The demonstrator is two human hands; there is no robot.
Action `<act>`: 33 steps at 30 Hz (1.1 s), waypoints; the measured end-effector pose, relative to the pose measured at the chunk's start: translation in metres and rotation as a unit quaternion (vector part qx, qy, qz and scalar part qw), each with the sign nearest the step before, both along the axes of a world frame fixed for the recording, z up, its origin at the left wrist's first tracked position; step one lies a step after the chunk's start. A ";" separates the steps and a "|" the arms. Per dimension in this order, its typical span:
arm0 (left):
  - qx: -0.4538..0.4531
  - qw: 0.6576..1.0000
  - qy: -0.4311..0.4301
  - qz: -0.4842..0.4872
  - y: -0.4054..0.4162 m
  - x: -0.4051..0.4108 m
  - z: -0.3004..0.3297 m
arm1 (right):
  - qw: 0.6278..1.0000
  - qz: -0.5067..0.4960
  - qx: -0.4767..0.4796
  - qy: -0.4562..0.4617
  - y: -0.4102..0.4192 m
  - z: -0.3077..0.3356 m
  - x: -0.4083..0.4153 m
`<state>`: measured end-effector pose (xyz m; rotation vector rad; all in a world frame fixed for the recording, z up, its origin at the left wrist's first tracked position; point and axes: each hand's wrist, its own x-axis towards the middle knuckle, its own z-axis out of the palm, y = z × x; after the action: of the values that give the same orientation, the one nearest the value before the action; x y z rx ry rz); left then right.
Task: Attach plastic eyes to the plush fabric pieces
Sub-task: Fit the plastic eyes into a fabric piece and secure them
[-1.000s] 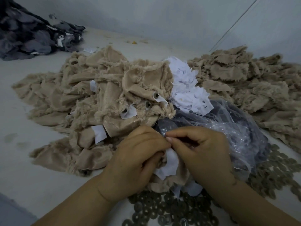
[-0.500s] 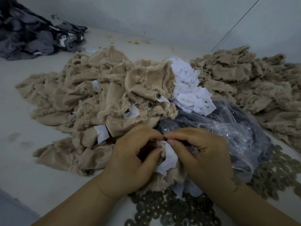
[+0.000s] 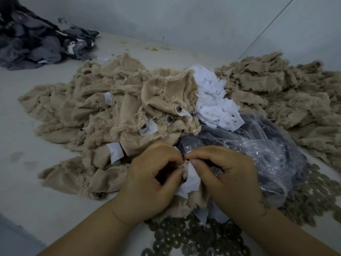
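Both hands work close together on one tan plush piece [image 3: 186, 205] with a white backing patch [image 3: 191, 183]. My left hand [image 3: 151, 182] grips the fabric, fingers curled over its top edge and thumb beside the patch. My right hand [image 3: 228, 174] pinches at the same spot, thumb and fingertips meeting my left fingertips; what it pinches is hidden. Finished tan pieces with plastic eyes [image 3: 178, 109] lie in a heap [image 3: 103, 111] behind my hands.
A clear plastic bag [image 3: 262, 145] of dark parts lies right of my hands. Several round dark washers [image 3: 195, 237] cover the table in front. White patches [image 3: 214, 100] sit in a pile, more tan fabric [image 3: 280, 93] at right, grey fabric [image 3: 36, 39] far left.
My left thumb has drawn back from the patch and the fingers opened a gap, showing more white patch. My right hand stays pinched at the same spot.
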<state>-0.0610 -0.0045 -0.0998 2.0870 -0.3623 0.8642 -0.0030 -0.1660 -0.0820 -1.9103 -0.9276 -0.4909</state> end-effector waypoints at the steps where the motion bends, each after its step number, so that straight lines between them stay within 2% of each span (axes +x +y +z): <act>1: 0.006 1.000 -0.003 0.009 0.000 0.000 -0.001 | 1.000 0.006 0.007 0.012 -0.001 0.000 0.000; 6: 0.008 0.999 0.018 0.029 0.001 0.000 -0.003 | 0.999 0.029 -0.016 0.011 -0.003 -0.001 0.001; 10: 0.050 0.998 0.025 0.022 0.002 0.002 -0.005 | 0.999 0.035 -0.002 0.033 -0.003 -0.002 0.001; 17: 0.137 0.989 0.055 0.004 0.001 0.000 -0.005 | 0.978 0.083 0.071 0.176 -0.002 -0.002 0.000; 22: 0.123 0.991 0.059 -0.018 0.002 0.000 -0.002 | 0.964 0.085 0.111 0.227 -0.001 -0.003 0.000; 33: 0.108 0.987 0.104 -0.051 0.003 -0.002 0.000 | 0.982 0.071 0.069 0.162 -0.003 -0.001 -0.001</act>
<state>-0.0631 -0.0018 -0.0999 2.3112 -0.4631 0.5610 -0.0039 -0.1688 -0.0833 -1.7197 -0.7869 -0.1485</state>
